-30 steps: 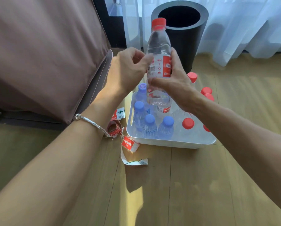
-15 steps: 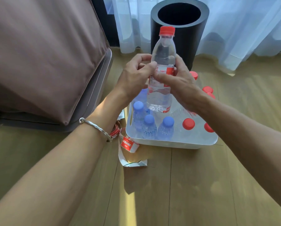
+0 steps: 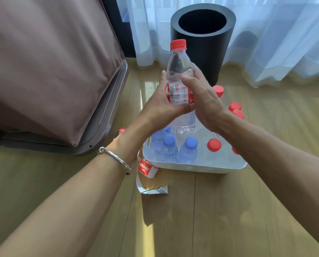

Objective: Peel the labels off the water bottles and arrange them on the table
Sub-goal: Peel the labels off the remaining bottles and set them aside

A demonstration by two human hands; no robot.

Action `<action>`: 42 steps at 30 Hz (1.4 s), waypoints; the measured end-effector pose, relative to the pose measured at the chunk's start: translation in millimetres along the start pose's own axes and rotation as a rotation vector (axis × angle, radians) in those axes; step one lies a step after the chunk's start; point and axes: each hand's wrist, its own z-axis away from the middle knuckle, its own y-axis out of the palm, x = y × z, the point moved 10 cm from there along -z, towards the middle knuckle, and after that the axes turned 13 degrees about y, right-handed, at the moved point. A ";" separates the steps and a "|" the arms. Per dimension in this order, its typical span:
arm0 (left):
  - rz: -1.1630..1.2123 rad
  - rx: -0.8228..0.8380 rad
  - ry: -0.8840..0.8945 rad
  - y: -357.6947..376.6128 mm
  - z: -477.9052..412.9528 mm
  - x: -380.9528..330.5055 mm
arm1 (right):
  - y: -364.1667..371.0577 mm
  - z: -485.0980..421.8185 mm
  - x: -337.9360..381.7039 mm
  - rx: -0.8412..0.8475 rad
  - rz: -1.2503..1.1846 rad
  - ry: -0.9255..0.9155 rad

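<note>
Head view: a clear water bottle (image 3: 179,71) with a red cap stands upright in the air, just above the white tub (image 3: 201,166) that sits on the wooden floor (image 3: 192,219). Its red-and-white label (image 3: 179,93) is on the bottle, wrapped round the middle. The left hand (image 3: 158,108) grasps the bottle from the left at label height, one digit pointing up along the plastic. The right hand (image 3: 207,102) clasps it from the right, thumb across the front and fingers going behind (how far they wrap cannot be seen).

A silver bracelet (image 3: 116,158) circles the left wrist. In the tub stand blue-capped bottles (image 3: 191,141) at the near left and red-capped bottles (image 3: 214,145) to the right. Peeled labels (image 3: 147,168) lie on the floor, just beside the tub's near-left corner. A black cylindrical bin (image 3: 203,43) stands behind the tub, in front of a sheer white curtain (image 3: 275,34). Brown fabric (image 3: 43,62) fills the left side.
</note>
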 end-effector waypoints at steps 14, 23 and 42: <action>-0.461 -0.181 -0.032 -13.5 18.7 -17.9 | 2.7 1.3 0.9 0.018 -0.044 -0.006; -0.625 -0.164 -0.016 -14.5 21.1 -32.7 | -0.2 1.6 4.2 0.039 -0.229 0.006; -0.730 -0.140 0.016 -11.0 17.1 -39.0 | -7.5 2.9 0.3 -0.036 -0.197 0.012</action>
